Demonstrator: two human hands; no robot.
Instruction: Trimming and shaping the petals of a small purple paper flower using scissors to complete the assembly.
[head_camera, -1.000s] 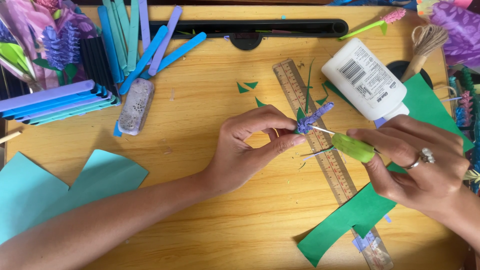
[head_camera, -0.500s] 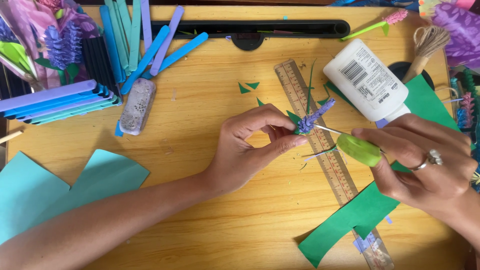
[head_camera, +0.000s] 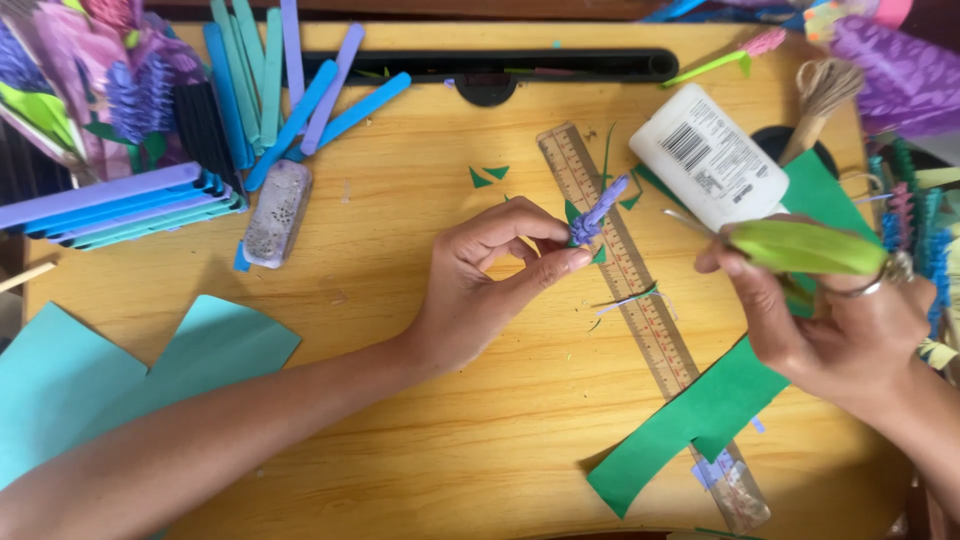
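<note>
My left hand (head_camera: 490, 285) pinches a small purple paper flower spike (head_camera: 598, 212) by its base, holding it upright over the wooden desk (head_camera: 420, 420). My right hand (head_camera: 830, 320) holds a light green rolled paper piece (head_camera: 805, 247) with a thin stick poking out of its left end; this hand wears a ring. The two hands are apart, with a clear ruler (head_camera: 640, 310) lying on the desk between them.
A white glue bottle (head_camera: 708, 157) lies at the upper right. Green paper strips (head_camera: 690, 420) sit under the ruler, teal paper sheets (head_camera: 110, 370) at the lower left. Blue and purple craft sticks (head_camera: 290, 85), a stack of paper strips (head_camera: 110, 205) and paper flowers (head_camera: 70, 70) fill the upper left.
My right hand has pulled the green rolled piece away to the right, off the purple spike. The left hand keeps the spike in about the same place.
</note>
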